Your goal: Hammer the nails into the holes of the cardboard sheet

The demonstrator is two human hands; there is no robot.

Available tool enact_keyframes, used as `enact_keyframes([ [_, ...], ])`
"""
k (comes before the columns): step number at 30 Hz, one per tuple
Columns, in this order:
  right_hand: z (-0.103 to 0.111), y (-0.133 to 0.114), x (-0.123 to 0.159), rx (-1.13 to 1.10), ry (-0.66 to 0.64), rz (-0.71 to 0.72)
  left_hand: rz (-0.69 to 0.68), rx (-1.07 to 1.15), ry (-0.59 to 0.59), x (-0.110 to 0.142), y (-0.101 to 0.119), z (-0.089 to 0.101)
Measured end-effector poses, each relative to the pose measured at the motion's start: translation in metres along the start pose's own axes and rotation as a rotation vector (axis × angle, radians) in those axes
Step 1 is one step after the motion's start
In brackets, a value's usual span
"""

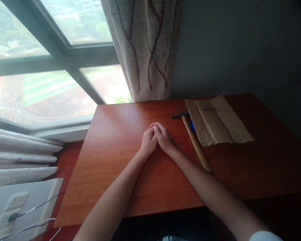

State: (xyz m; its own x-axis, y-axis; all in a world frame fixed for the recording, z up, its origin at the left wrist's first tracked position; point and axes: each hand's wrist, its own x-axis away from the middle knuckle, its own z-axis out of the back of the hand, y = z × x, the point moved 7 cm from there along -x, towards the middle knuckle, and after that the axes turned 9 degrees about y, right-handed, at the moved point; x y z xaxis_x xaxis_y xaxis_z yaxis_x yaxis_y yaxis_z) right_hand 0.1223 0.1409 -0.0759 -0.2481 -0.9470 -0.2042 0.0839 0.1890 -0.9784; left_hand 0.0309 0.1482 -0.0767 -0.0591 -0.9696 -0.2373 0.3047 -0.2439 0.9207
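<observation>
My left hand (pixel 148 140) and my right hand (pixel 163 137) rest together on the wooden table (pixel 110 160), clasped with the fingers folded over each other. Both are closed, and I see no object in them, though the inside of the palms is hidden. Just right of my right hand lies a hammer (pixel 194 142) with a pale wooden handle and a dark head. Its handle runs back towards my right forearm, which covers the end. A flattened piece of brown cardboard (pixel 228 117) lies beyond it, over part of the hammer head.
A blue thing (pixel 193 126) peeks out from under the cardboard's left edge; its kind is hidden. Behind the table hangs a patterned curtain (pixel 150 50) beside a window (pixel 60 90). At lower left, cables (pixel 37 224) run from a wall socket (pixel 16 201).
</observation>
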Motion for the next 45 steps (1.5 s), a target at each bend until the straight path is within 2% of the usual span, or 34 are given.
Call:
enact_keyframes([
  [45, 0.0003, -0.0026, -0.0009, 0.025, 0.000, 0.006, -0.009, 0.003, 0.005, -0.0010, 0.0019, 0.0006],
])
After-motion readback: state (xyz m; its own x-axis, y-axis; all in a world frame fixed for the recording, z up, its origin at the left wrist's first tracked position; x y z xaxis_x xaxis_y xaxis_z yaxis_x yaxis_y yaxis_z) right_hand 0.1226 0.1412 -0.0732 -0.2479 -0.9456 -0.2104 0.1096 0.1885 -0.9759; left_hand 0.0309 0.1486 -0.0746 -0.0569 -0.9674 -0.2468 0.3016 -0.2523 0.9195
